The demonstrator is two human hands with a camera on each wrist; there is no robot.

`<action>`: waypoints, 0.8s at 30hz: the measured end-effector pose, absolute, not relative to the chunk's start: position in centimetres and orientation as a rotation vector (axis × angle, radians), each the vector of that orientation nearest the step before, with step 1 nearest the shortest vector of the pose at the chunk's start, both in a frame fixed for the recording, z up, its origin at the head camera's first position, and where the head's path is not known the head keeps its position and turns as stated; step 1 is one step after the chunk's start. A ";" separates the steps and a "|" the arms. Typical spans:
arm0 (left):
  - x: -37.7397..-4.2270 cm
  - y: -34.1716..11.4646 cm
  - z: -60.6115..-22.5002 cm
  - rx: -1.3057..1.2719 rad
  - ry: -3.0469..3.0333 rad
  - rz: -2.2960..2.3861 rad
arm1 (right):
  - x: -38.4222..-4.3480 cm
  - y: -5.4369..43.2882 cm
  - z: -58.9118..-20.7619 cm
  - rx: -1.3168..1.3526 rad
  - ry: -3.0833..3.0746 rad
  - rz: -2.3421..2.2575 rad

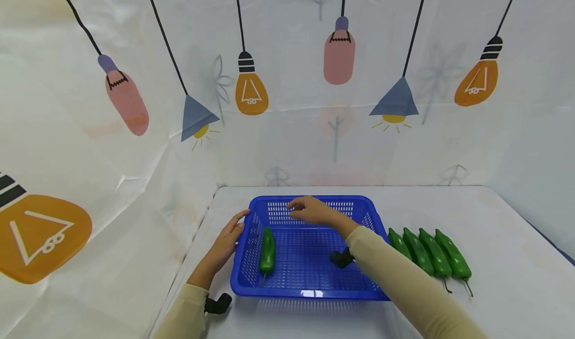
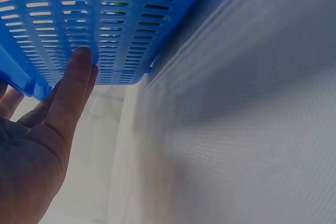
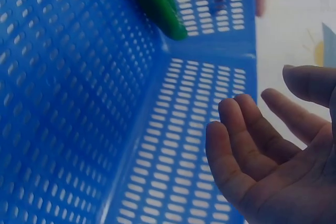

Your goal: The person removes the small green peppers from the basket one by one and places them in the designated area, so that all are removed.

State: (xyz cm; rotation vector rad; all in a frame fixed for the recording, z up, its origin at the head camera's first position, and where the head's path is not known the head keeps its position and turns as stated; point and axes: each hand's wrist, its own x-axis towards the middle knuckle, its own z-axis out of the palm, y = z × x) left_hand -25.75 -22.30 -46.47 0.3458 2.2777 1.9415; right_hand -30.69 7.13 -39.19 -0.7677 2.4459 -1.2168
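A blue perforated plastic basket (image 1: 310, 293) stands on the white table, with one green chili pepper (image 1: 267, 251) lying lengthwise near its left wall. My left hand (image 1: 224, 241) is at the basket's left rim; in the left wrist view its fingers (image 2: 73, 90) rest straight against the outer wall. Over the far part of the basket hovers my right hand (image 1: 312, 210), its fingers loosely curved around nothing. In the right wrist view, the right hand (image 3: 273, 150) shows an empty palm beside the basket wall, and the pepper (image 3: 157, 3) lies beyond the fingers.
Several green peppers (image 1: 433, 254) lie side by side right of the basket, partly behind the right sleeve (image 1: 404, 284). A white sheet (image 1: 287, 144) printed with hanging lamps rises behind the table (image 1: 507, 259) and along its left side.
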 end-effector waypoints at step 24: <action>-25.8 -22.5 -46.5 0.352 2.264 1.946 | -30.8 1.6 -42.9 -0.763 2.553 -0.873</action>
